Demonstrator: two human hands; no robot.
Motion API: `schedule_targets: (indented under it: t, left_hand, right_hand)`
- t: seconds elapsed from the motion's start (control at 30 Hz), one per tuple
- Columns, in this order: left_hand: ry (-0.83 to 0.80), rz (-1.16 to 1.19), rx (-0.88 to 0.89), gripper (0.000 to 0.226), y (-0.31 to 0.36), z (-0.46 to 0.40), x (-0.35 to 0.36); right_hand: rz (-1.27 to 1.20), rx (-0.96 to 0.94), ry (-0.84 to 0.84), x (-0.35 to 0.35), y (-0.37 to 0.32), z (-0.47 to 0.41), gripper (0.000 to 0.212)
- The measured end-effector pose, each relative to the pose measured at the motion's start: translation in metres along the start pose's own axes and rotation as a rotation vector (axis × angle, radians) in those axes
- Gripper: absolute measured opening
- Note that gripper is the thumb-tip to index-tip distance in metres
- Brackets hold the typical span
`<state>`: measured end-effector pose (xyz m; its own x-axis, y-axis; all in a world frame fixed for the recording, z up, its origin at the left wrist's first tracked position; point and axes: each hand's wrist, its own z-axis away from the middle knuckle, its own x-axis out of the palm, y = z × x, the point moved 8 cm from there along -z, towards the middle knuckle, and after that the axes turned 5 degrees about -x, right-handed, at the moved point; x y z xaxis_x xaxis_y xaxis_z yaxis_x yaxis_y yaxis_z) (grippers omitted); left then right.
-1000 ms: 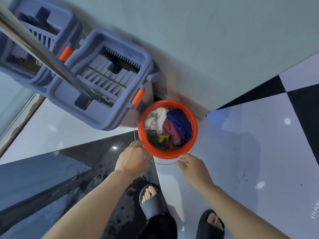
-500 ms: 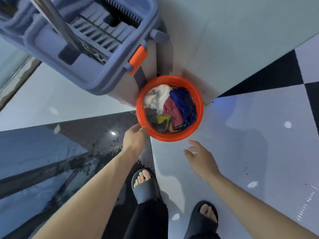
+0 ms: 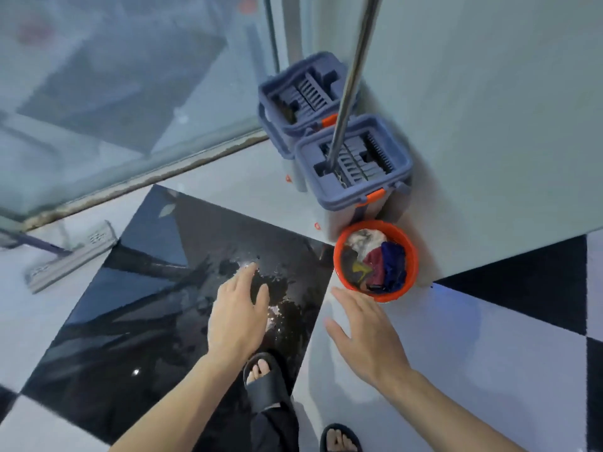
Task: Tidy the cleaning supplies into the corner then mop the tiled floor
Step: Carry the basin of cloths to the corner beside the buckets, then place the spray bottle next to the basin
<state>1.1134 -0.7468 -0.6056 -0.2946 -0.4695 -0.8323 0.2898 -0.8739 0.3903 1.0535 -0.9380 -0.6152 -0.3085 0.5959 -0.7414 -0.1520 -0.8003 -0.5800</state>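
An orange bucket [image 3: 409,265] full of coloured cloths stands on the floor against the wall. Behind it, in the corner, is a blue-grey mop bucket [image 3: 354,197] with a steel mop handle [image 3: 350,79] standing in it. A second such bucket [image 3: 277,102] beyond it looks like a reflection in the glass panel. My left hand [image 3: 239,316] hovers open over a wet black tile, empty. My right hand [image 3: 365,331] is open and empty, just in front of the orange bucket and apart from it.
A flat mop head [image 3: 70,257] lies on the floor at the left by the glass panel [image 3: 98,109]. The floor is black and white tiles, with water splashed on the black tile. My two slippered feet stand below my hands. The wall runs along the right.
Both hands have let go of the orange bucket and drawn back from it. The view has pulled back and up, so the mop handle and the flat mop head now show.
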Motion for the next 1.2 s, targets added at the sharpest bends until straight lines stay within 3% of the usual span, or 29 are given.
schedule_targets:
  t: [0.13, 0.23, 0.37, 0.67, 0.8, 0.87, 1.03, 1.2]
  left_hand:
    - [0.118, -0.114, -0.004, 0.051, -0.049, 0.052, -0.057]
    - [0.202, -0.256, -0.037, 0.059, -0.099, 0.093, -0.095]
    - [0.271, -0.384, -0.127, 0.064, -0.19, 0.155, -0.135]
    - [0.417, -0.135, -0.543, 0.064, -0.41, 0.341, -0.155]
    - [0.447, 0.126, -0.777, 0.058, -0.509, 0.455, -0.115]
    - [0.46, 0.3, -0.902, 0.057, -0.553, 0.511, -0.08]
    - [0.435, 0.678, -1.236, 0.051, -0.639, 0.624, 0.045]
    - [0.359, 1.009, -1.517, 0.051, -0.682, 0.68, 0.182]
  right_hand:
    - [0.137, -0.173, -0.029, -0.002, -0.071, 0.021, 0.069]
    - [0.245, -0.306, 0.01, 0.006, -0.128, 0.036, 0.063]
    - [0.316, -0.504, -0.063, 0.054, -0.216, 0.07, 0.061]
    - [0.405, -0.791, -0.24, 0.206, -0.34, 0.196, 0.063]
    - [0.414, -0.898, -0.389, 0.297, -0.368, 0.276, 0.072]
    - [0.435, -0.935, -0.473, 0.347, -0.373, 0.316, 0.067]
    - [0.494, -1.021, -0.654, 0.466, -0.353, 0.404, 0.059]
    - [0.523, -1.031, -0.787, 0.556, -0.309, 0.453, 0.057]
